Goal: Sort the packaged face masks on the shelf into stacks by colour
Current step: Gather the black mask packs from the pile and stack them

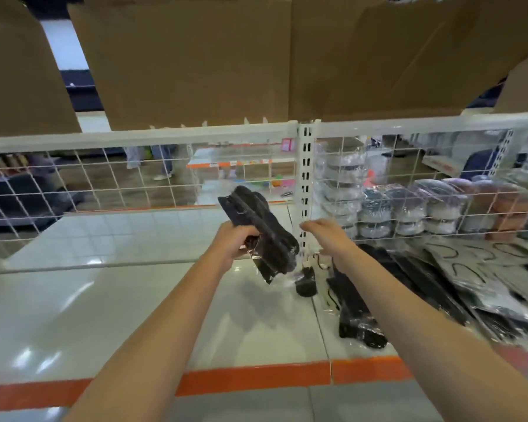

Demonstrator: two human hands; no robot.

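Note:
My left hand (233, 242) grips a bundle of black packaged face masks (258, 231), held upright above the white shelf (110, 303). Just to its right my right hand (326, 236) hovers with fingers stretched out and relaxed, holding nothing. More black mask packs (358, 312) lie on the shelf below my right forearm. A loose heap of black and grey mask packs (470, 275) spreads across the right part of the shelf. One small black pack (306, 281) sits alone near the upright post.
A white wire grid (104, 184) backs the shelf, with a slotted white post (304, 184) in the middle. Behind the grid at right stand stacks of wrapped goods (409, 208). Brown cardboard boxes (195, 62) sit on the shelf above. An orange strip (256, 379) edges the shelf front.

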